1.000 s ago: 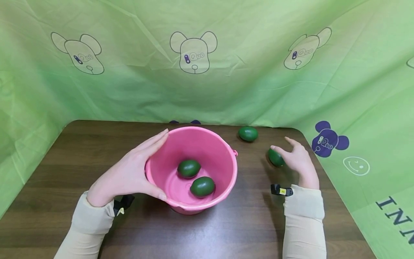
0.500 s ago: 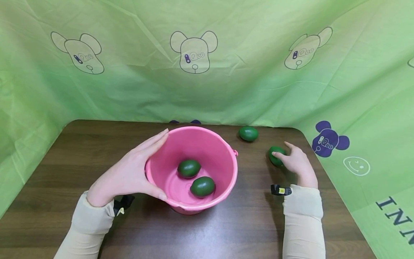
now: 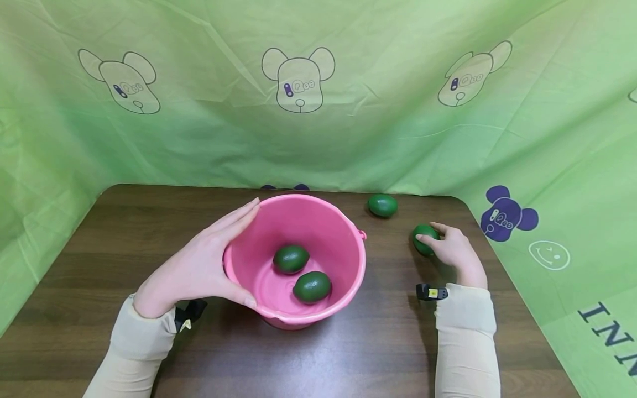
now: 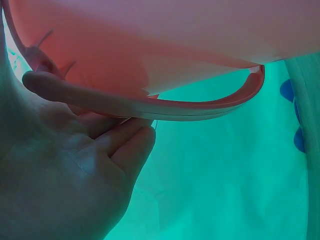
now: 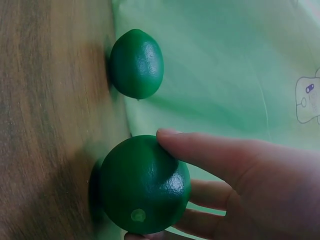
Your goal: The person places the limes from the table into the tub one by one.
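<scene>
Backdrop (image 3: 343,146) behind table (image 3: 383,342), farther lime (image 3: 382,205); left grip (image 3: 199,265) clamps bucket (image 3: 298,221), right grip (image 3: 457,251) nearer lime (image 3: 424,230).

The pale red wall of the bucket (image 4: 190,35) filled the top of the left wrist view, its handle (image 4: 165,110) bowing below it from a rounded end at the left to a joint near the right. The left hand (image 4: 70,165) came up from the lower left, dim in shadow, its fingers running behind the handle toward the bucket, with their tips hidden. Beyond hung a bright blue-green cloth (image 4: 215,170), with dark blue shapes (image 4: 287,90) beside a strip of counter (image 4: 313,150) at the right edge.
</scene>
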Tool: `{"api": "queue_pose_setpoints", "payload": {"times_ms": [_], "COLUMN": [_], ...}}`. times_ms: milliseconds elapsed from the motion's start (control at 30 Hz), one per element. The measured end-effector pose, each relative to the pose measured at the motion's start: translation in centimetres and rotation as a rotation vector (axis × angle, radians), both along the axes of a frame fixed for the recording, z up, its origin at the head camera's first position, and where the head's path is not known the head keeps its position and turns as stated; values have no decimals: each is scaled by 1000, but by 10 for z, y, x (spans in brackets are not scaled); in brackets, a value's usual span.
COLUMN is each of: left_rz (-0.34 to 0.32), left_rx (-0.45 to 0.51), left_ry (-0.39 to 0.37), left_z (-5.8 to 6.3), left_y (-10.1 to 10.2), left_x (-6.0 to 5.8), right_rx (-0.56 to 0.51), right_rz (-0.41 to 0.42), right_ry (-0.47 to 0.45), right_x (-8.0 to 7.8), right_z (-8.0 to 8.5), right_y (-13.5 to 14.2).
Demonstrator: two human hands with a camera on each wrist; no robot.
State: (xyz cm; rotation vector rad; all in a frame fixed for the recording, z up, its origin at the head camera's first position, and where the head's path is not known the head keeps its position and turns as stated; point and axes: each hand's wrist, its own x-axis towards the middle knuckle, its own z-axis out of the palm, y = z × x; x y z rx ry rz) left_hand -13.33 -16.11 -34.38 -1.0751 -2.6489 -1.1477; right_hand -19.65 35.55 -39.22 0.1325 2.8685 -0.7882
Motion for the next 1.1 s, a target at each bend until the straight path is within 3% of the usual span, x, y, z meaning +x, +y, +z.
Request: {"api": "queue_pose_setpoints", "payload": {"times_ms": [1100], "left_rz": [4], "left_rx": [-13], "left_ry": [8], "left_z": [1], "left_y": [-1], "left_x": [-1], "right_rx": [-42], "right_rz": [6], "right_ry": [61], "right_x": [-1], "right_z": [0], "right_y": [-6]}}
